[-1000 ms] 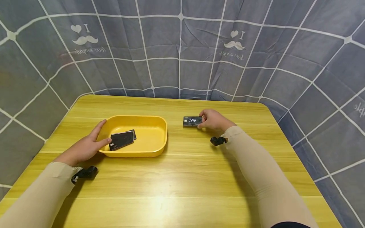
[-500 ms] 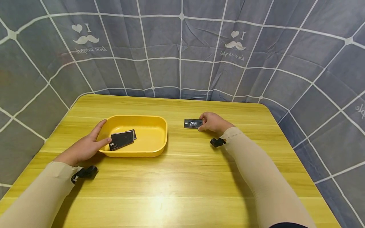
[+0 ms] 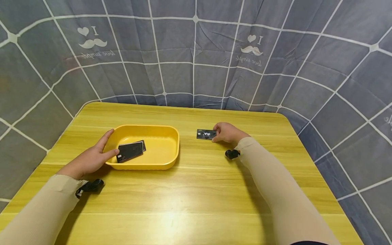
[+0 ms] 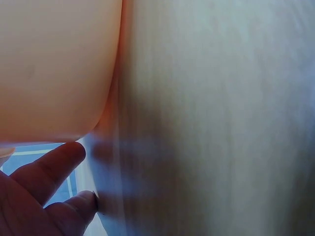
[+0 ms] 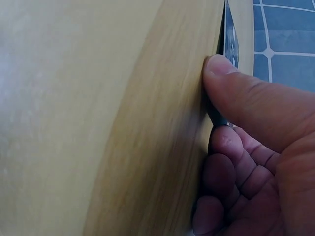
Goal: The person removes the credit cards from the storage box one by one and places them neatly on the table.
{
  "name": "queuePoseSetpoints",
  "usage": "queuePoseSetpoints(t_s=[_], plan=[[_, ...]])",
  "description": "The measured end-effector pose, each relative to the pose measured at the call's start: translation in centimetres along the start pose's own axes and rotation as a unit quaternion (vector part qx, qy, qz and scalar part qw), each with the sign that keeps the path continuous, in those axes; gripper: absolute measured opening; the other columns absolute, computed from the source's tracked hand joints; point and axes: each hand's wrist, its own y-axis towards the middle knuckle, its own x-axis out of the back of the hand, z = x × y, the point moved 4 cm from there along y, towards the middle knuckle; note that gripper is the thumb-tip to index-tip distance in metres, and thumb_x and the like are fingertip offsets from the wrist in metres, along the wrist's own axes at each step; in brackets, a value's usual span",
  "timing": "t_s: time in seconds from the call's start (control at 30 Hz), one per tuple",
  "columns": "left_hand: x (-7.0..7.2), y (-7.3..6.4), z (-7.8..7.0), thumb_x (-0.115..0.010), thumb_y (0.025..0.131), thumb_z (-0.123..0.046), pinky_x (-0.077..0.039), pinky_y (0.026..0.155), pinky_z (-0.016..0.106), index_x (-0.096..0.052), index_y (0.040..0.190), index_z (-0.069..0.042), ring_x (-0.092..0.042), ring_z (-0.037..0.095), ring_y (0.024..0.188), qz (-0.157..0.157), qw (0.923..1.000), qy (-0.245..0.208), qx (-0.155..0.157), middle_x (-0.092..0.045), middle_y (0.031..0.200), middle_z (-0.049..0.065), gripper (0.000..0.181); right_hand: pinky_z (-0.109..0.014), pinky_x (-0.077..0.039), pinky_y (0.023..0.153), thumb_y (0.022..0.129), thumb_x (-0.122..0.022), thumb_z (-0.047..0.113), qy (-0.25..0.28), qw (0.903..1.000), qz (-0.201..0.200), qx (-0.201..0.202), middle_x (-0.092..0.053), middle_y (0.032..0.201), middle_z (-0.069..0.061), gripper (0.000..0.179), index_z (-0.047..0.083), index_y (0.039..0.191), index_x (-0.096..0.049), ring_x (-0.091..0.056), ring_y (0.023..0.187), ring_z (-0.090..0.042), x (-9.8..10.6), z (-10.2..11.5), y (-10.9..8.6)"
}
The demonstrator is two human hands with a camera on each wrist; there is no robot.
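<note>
My right hand [image 3: 228,132] pinches the right end of a black card [image 3: 206,134] printed "Vip", low over the wooden table. In the right wrist view the thumb [image 5: 231,91] presses on one face of the card [image 5: 230,34], which shows almost edge-on, and the other fingers curl behind it. My left hand [image 3: 88,159] holds the left end of a yellow plastic tray [image 3: 176,143]. Its thumb reaches over the rim while its other fingers stay outside the wall. Inside the tray, a black VIP card [image 3: 130,152] overlaps another dark card [image 3: 144,145] that is mostly hidden.
The wood-grain table [image 3: 171,200] runs back to a grey-blue curtain [image 3: 177,44] with white grid lines. A small black wrist camera [image 3: 93,185] is worn at the left sleeve and another black camera [image 3: 232,154] at the right.
My right hand has drawn the card slightly toward me, away from the back of the table. The left hand, the tray and the cards inside it stay in place.
</note>
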Motion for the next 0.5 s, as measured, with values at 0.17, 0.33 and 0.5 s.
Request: queuePoseSetpoints(t_s=[0.17,0.33,0.5], plan=[[0.17,-0.11,0.0,-0.049,0.11,-0.053,-0.028,0.109,0.083,0.018,0.169,-0.025,-0.024,0.072,0.144,0.0,1.0,-0.002,-0.003,-0.001,0.171,0.038,0.093,-0.037,-0.046,0.084,0.094,-0.082,0.021,0.0,1.0,-0.002,-0.003,-0.062,0.095,-0.008,0.055,0.002,0.139,-0.056,-0.055,0.082,-0.023,-0.19,0.21,-0.27],[0.33,-0.2,0.16,-0.048,0.109,-0.054,-0.03,0.108,0.083,0.018,0.169,-0.023,-0.027,0.072,0.142,-0.001,1.0,0.008,-0.002,-0.006,0.169,0.04,0.094,-0.037,-0.046,0.083,0.094,-0.082,0.021,0.002,1.0,-0.002,-0.004,-0.06,0.094,-0.008,0.055,0.001,0.138,-0.056,-0.054,0.081,-0.022,-0.34,0.5,-0.57],[0.47,-0.24,0.45,-0.049,0.109,-0.054,-0.03,0.108,0.083,0.019,0.168,-0.025,-0.026,0.072,0.143,0.003,1.0,0.005,-0.002,-0.005,0.17,0.039,0.094,-0.036,-0.045,0.081,0.094,-0.082,0.022,0.003,1.0,0.0,-0.006,-0.059,0.092,-0.007,0.055,0.0,0.138,-0.056,-0.053,0.079,-0.021,-0.52,0.73,-0.79]])
